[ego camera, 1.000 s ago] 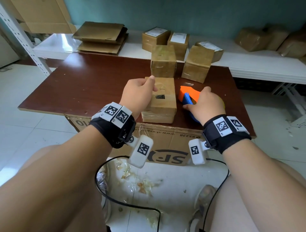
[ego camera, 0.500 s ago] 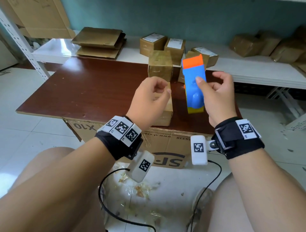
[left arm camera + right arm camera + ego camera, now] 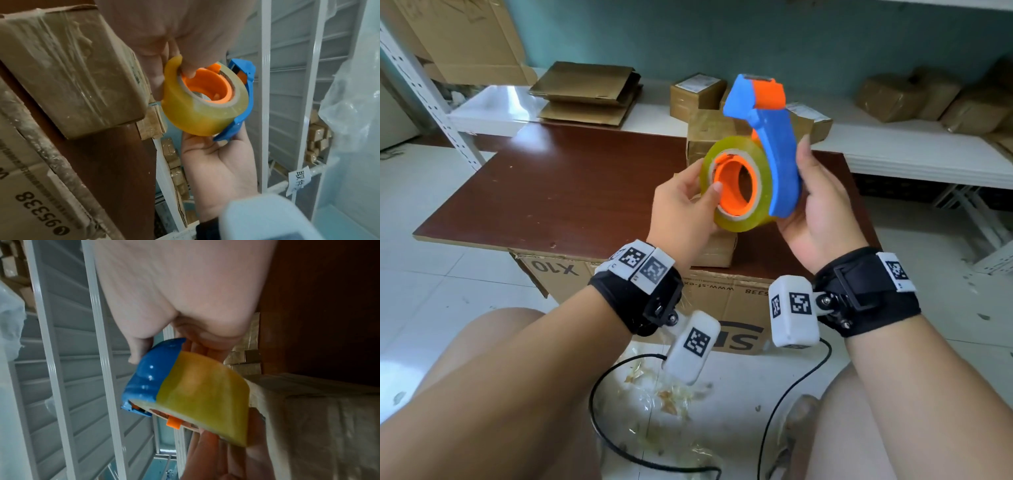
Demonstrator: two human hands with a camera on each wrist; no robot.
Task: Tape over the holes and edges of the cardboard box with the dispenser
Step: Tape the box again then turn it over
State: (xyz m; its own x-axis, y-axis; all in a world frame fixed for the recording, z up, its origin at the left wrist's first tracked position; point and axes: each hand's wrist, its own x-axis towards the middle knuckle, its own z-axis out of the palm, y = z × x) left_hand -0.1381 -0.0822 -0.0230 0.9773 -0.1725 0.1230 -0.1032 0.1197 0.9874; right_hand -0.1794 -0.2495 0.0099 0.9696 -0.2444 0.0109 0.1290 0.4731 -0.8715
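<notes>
Dispenser (image 3: 779, 147): blue body, orange cutter guard and orange hub. Tape roll (image 3: 736, 192): translucent yellow, pale inner core. Cardboard box (image 3: 69, 69): brown under glossy clear tape. Counter (image 3: 558, 192): dark red-brown. Wrist straps (image 3: 640, 301): black, with white blocks carrying black-and-white square markers. Wall (image 3: 688, 37): teal. Shelf (image 3: 914, 154): white. Floor (image 3: 431, 281): pale tiles.

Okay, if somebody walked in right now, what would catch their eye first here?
The blue and orange tape dispenser, held up mid-air above the brown table, loaded with a yellowish tape roll. The right hand grips its blue body while the left hand pinches the roll. Below sits a taped cardboard box.
</notes>
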